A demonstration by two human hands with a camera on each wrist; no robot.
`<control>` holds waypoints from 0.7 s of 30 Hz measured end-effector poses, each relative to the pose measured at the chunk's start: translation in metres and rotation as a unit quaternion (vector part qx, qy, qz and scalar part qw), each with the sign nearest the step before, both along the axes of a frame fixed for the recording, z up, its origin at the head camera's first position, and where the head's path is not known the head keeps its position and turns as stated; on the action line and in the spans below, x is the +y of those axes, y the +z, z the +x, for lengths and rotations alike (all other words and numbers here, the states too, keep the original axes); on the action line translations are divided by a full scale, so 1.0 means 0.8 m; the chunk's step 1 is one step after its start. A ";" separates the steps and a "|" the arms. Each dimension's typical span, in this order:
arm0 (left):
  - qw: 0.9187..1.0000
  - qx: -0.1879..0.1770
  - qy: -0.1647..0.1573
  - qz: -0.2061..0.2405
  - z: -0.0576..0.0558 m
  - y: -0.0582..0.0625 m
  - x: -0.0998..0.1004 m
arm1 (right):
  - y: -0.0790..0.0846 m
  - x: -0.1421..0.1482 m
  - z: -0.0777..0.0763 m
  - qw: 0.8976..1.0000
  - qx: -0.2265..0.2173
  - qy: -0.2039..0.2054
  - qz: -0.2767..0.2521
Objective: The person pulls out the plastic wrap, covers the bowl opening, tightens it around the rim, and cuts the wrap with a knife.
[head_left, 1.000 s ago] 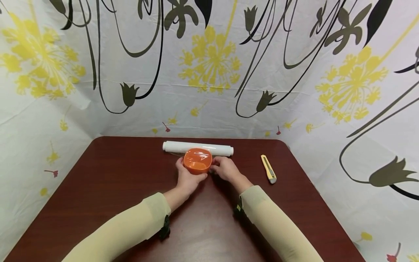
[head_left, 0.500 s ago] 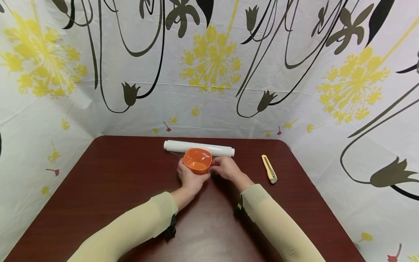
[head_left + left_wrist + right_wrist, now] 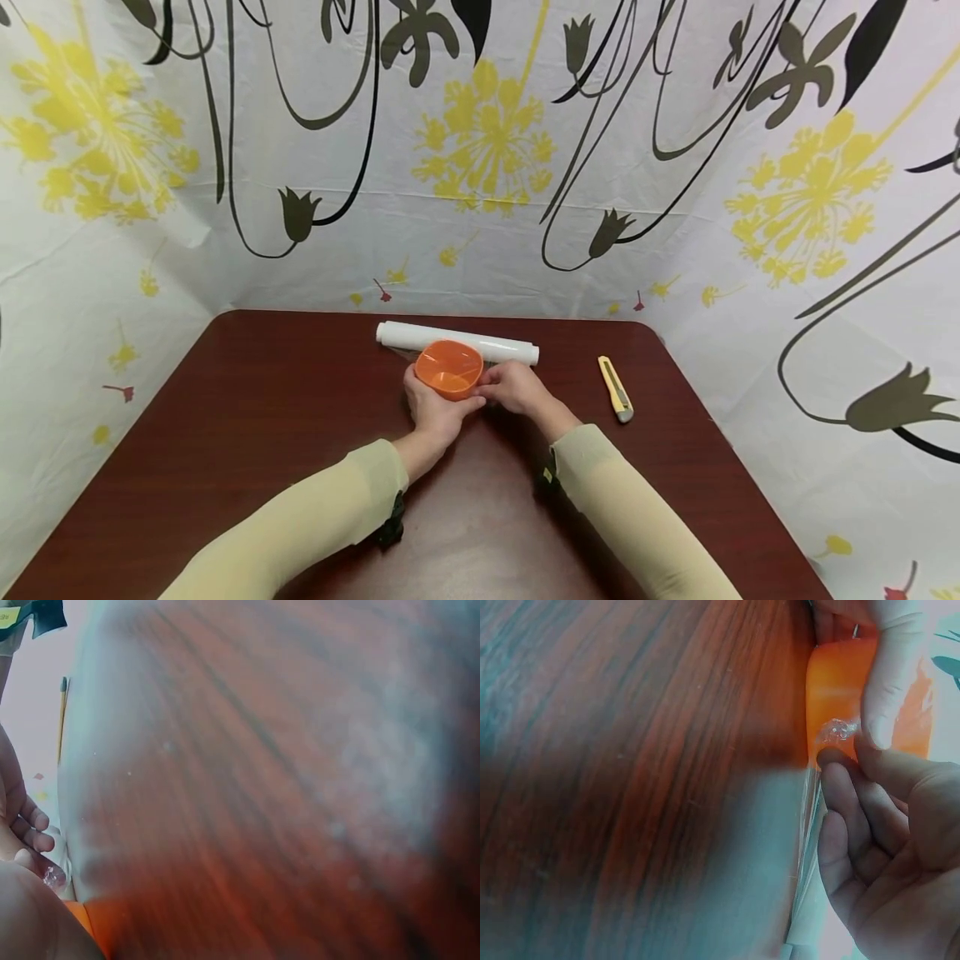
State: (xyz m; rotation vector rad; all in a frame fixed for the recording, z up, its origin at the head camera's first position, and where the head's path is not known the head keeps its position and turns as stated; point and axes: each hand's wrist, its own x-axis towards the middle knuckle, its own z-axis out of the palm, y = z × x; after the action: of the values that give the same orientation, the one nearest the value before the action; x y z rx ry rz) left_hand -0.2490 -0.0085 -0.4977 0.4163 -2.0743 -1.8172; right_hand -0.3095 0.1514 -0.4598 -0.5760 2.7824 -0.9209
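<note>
An orange bowl (image 3: 448,388) sits toward the back middle of the table, with clear cling film (image 3: 838,731) bunched at its side in the right wrist view. My left hand (image 3: 437,414) grips the bowl from the left and front, its thumb lying along the near side. At the right side of the bowl, my right hand (image 3: 517,387) pinches the film between thumb and fingertips, the other fingers curled in. Only a corner of the bowl (image 3: 91,919) shows in the left wrist view, beside the hands.
A white roll of cling film (image 3: 420,336) lies behind the bowl. Off to the right rests a yellow utility knife (image 3: 617,389). The dark red-brown table (image 3: 262,400) meets patterned white sheeting (image 3: 480,283) at the back and sides.
The bowl has tilted and shifted slightly left in my left hand, whose forearm moved a little right. My right hand stays at the bowl's right side, with small finger movements.
</note>
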 end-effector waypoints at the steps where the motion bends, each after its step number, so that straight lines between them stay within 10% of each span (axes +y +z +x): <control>1: 1.000 -0.003 0.004 -0.003 -0.001 0.000 -0.001 | 0.000 0.000 0.000 1.000 -0.006 0.001 -0.003; 14: 0.998 -0.013 0.025 -0.052 -0.009 -0.007 -0.008 | 0.001 0.012 0.002 0.997 -0.047 0.043 -0.049; 21: 0.999 -0.014 0.016 -0.047 -0.009 -0.010 -0.006 | 0.007 0.031 -0.011 0.996 0.044 -0.071 -0.011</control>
State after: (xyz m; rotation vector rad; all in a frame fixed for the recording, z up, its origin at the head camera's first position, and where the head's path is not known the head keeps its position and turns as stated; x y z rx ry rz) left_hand -0.2560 -0.0132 -0.5055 0.4490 -2.1488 -1.6961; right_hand -0.3181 0.1762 -0.4542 -0.4368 2.9272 -0.9778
